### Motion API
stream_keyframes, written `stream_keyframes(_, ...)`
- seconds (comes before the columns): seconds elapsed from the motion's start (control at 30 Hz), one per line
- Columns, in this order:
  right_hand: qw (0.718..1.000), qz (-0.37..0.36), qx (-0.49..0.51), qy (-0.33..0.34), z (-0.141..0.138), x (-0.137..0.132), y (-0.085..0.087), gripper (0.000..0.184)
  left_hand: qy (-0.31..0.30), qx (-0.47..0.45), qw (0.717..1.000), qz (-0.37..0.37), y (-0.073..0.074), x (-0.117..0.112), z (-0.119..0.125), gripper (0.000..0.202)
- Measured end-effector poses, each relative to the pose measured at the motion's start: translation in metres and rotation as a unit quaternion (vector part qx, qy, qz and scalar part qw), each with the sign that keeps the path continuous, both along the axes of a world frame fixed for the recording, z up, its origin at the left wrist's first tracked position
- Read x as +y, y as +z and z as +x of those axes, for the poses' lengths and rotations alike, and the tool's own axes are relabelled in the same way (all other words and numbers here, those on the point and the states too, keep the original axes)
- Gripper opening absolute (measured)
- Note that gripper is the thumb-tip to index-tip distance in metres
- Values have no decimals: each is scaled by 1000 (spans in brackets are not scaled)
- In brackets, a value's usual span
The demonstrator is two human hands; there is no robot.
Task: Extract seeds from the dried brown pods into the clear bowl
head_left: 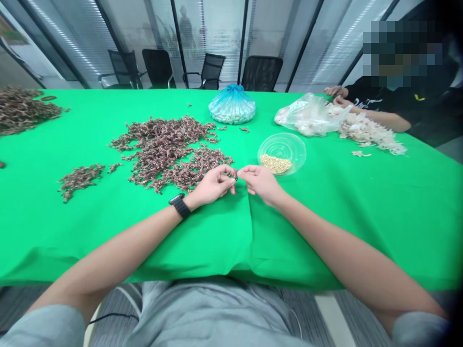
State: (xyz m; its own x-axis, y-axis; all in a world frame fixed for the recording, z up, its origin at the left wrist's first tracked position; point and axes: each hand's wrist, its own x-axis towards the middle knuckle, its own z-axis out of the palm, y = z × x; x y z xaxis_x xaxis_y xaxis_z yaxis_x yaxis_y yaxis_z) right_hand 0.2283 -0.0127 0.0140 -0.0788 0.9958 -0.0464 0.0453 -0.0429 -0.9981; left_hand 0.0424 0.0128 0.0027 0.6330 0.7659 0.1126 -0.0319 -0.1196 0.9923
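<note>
My left hand (217,184), with a dark watch at the wrist, pinches a small brown twisted piece (235,176) between thumb and fingers. From the other side, the fingertips of my right hand (261,183) close together at that same piece; whether they grip it or something tinier is hard to see. Just behind my left hand spreads a large pile of similar brown twisted pieces (170,149). A round clear plastic dish (298,149) stands beyond my right hand, holding small pale-yellow bits (276,164).
A smaller brown cluster (81,179) lies left, another heap (25,111) farther back. A tied blue bag (232,106) of white pieces stands at the back. At right, a person's hands (338,96) work by a clear bag (307,115) and pale peelings (372,132). Green cloth (361,207) covers the table.
</note>
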Motion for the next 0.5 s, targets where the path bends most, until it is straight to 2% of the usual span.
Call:
stream_keyframes(0.1,993,-80,88,20,1,1,4,41,-1,-1,1000,-2,1,1,0,45)
stream_keyframes(0.17,995,-63,71,22,4,3,3,42,-3,-4,1000,-9,1,2,0,44)
stream_keyframes(0.23,1000,8,-3,17,8,5,1,39,-2,-7,1000,-18,2,3,-1,43)
stream_keyframes(0.3,988,117,-102,10,12,7,-2,32,-3,-6,1000,-24,2,3,-2,40)
stream_keyframes(0.4,940,260,-219,-2,17,8,-6,22,-21,-3,999,-28,3,4,-3,37)
stream_keyframes(0.5,894,333,-298,10,22,8,-7,18,-46,0,998,-33,3,6,-4,36)
